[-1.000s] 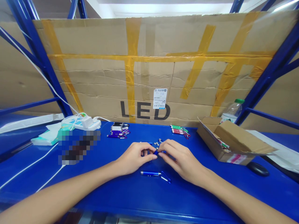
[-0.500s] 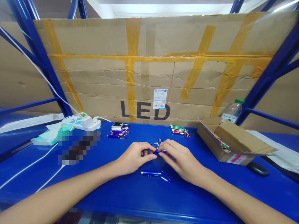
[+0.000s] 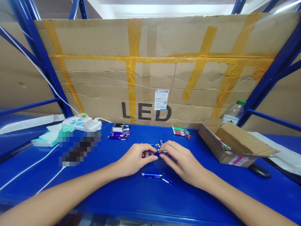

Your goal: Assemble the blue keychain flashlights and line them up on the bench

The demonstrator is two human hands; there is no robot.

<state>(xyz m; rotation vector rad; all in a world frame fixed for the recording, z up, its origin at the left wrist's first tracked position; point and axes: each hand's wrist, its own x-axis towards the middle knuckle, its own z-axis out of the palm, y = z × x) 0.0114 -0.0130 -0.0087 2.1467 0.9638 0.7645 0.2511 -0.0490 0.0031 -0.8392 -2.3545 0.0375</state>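
My left hand (image 3: 135, 158) and my right hand (image 3: 180, 160) meet over the middle of the blue table (image 3: 131, 194). Both pinch a small blue keychain flashlight (image 3: 157, 153) between their fingertips, fingers curled round it. Just behind the hands lie several tiny silver button cells (image 3: 160, 143). Another blue flashlight with a clip (image 3: 155, 176) lies on the table in front of my hands, nearer to me.
A pile of purple, black and silver flashlights (image 3: 119, 131) lies back left; green and red ones (image 3: 181, 131) back right. An open cardboard box (image 3: 232, 142), a water bottle (image 3: 232, 112) and a black mouse (image 3: 260, 170) stand right. Power strip (image 3: 82, 124), cables and tissue pack (image 3: 45, 139) left.
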